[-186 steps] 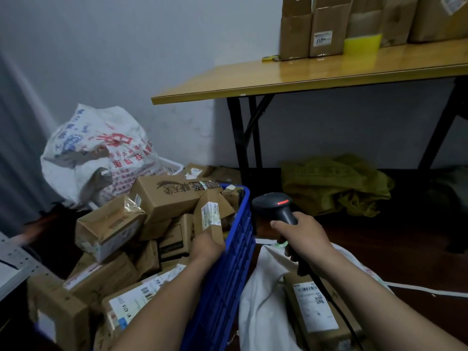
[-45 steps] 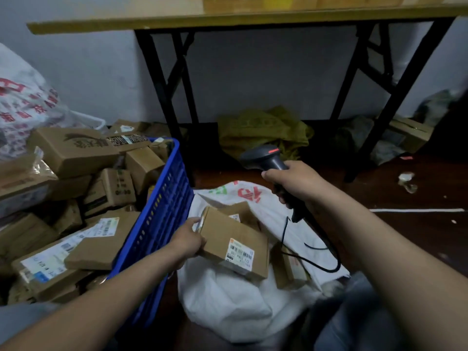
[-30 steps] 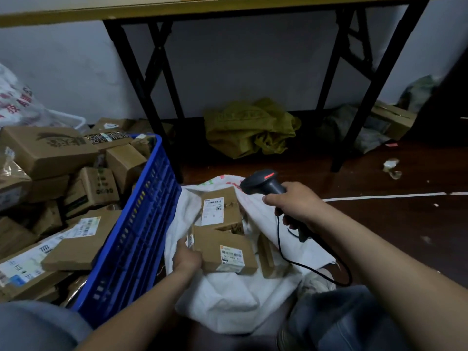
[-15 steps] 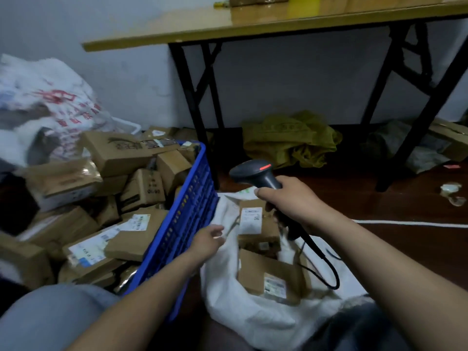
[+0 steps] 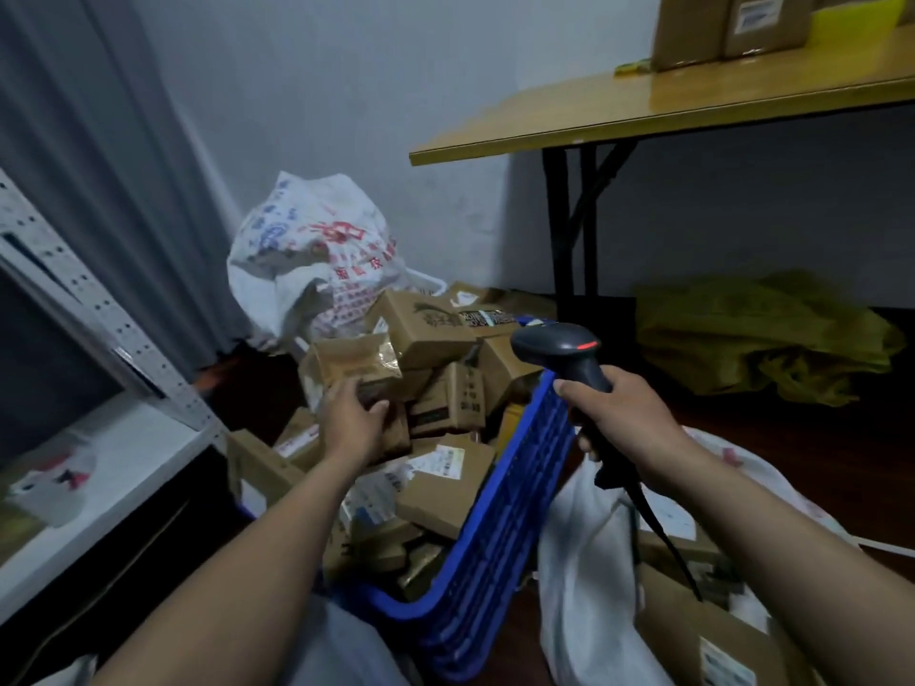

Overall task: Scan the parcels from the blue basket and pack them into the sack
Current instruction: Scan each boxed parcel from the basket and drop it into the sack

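Now fetching: left hand [image 5: 354, 428] curls round a parcel [image 5: 354, 362] in the blue basket [image 5: 515, 487]; right hand [image 5: 626, 413] grips the scanner [image 5: 557, 345]; next, lift it out and turn its label to the beam

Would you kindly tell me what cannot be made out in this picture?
- Head view: whether the left hand grips the parcel; its fingers hide the contact.
- Head view: sack contents; arm of the right hand, scanner cable and bottom edge cover them.
- Head view: blue basket parcel labels; too small and blurred.
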